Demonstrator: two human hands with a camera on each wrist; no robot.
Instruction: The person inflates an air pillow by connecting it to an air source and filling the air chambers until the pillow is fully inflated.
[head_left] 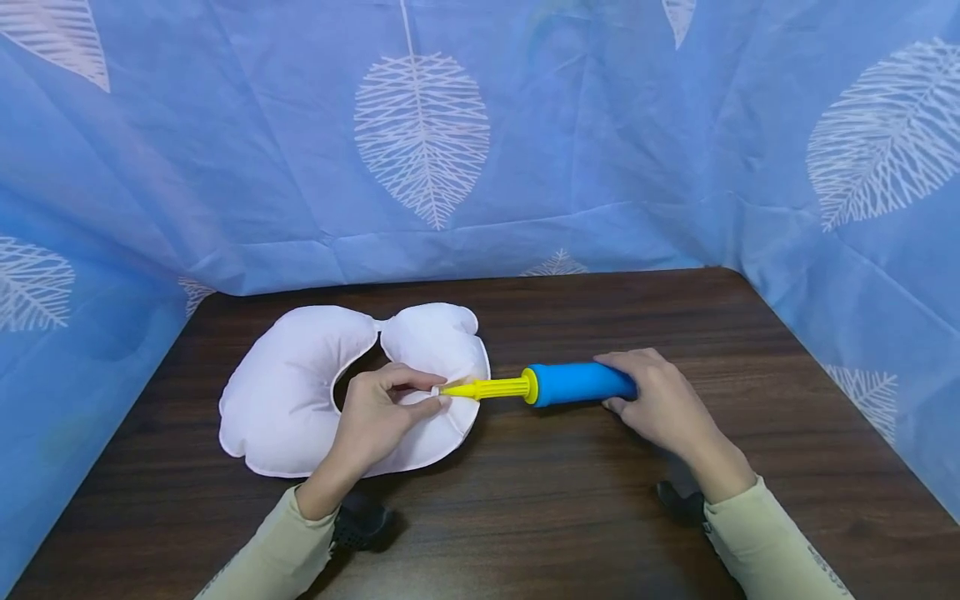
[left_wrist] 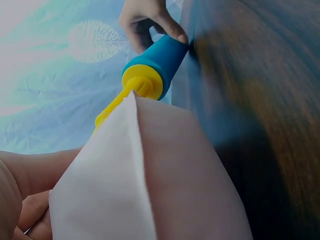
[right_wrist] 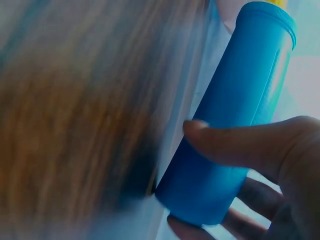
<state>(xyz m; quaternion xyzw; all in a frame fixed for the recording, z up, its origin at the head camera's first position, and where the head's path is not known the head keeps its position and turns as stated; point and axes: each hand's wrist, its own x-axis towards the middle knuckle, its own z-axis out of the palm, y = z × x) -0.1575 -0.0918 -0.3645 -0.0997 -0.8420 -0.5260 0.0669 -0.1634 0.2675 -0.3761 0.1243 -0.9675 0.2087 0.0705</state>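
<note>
A pale, puffed-up U-shaped neck pillow (head_left: 288, 392) lies on the left part of the table. My left hand (head_left: 378, 412) pinches its small white valve (head_left: 436, 391) between thumb and fingers. The yellow tapered nozzle of a blue hand pump (head_left: 577, 383) meets that valve. My right hand (head_left: 660, 400) grips the pump's far end, thumb on one side and fingers on the other, as the right wrist view also shows. In the left wrist view the pillow's seamed edge (left_wrist: 137, 165) hides much of the nozzle.
The dark wood-grain table (head_left: 570, 517) has a rounded back corner. Blue cloth with white leaf prints (head_left: 600, 150) hangs behind it and along both sides. Dark wrist-worn devices (head_left: 363, 525) show beside the sleeves.
</note>
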